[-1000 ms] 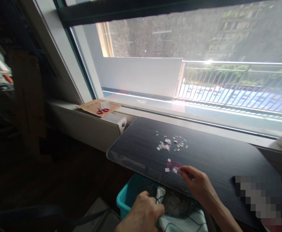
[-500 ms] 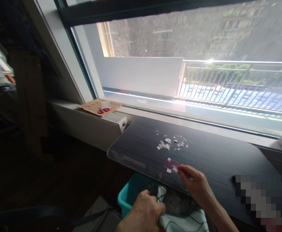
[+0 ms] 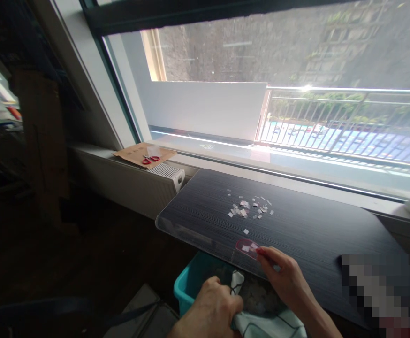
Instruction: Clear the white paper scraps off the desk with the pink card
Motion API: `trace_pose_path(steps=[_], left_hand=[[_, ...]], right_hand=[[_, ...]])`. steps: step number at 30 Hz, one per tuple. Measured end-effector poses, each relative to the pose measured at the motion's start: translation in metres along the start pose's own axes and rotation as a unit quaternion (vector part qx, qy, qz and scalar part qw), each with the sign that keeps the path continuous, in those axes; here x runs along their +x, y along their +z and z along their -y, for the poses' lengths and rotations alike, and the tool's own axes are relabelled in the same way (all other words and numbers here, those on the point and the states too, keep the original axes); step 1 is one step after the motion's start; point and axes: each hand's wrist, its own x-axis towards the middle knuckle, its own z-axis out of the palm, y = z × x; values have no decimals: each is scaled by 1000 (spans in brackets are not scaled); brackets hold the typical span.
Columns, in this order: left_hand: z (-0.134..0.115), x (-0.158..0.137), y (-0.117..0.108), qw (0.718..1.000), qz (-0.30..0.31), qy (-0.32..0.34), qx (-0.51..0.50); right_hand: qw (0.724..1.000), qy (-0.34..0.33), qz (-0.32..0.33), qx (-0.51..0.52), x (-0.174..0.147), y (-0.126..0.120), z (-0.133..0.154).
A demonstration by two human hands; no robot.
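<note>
My right hand pinches one end of a see-through pink oval plastic piece above the front part of the dark table. White paper scraps show through or against it; I cannot tell whether they lie under or on it. A single scrap lies just behind it, and a loose heap of paper bits is spread farther back. Below the table edge, my left hand is closed on a pale cloth with dark lines, over a turquoise bin that holds scraps.
Red-handled scissors rest on a brown paper envelope over a white radiator at left. A window with a sill runs behind the table. A blurred-out dark object lies at the table's right.
My right hand has drawn the pink piece a little toward the table's front edge. The scrap behind it now lies apart from it. My left hand stays closed on the cloth.
</note>
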Motion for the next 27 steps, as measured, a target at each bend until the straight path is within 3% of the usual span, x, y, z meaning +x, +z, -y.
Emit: trace_pose_path(steps=[6, 13, 19, 27], left_hand=[[7, -9, 8, 999, -27, -38, -25], [26, -24, 27, 991, -52, -114, -52], [32, -36, 44, 987, -77, -124, -68], [26, -29, 22, 985, -60, -141, -75]], right_hand=[[993, 38, -67, -85, -2, -21, -22], [996, 29, -47, -77, 8, -24, -30], [997, 15, -20, -77, 34, -15, -23], [995, 52, 50, -65, -8, -36, -24]])
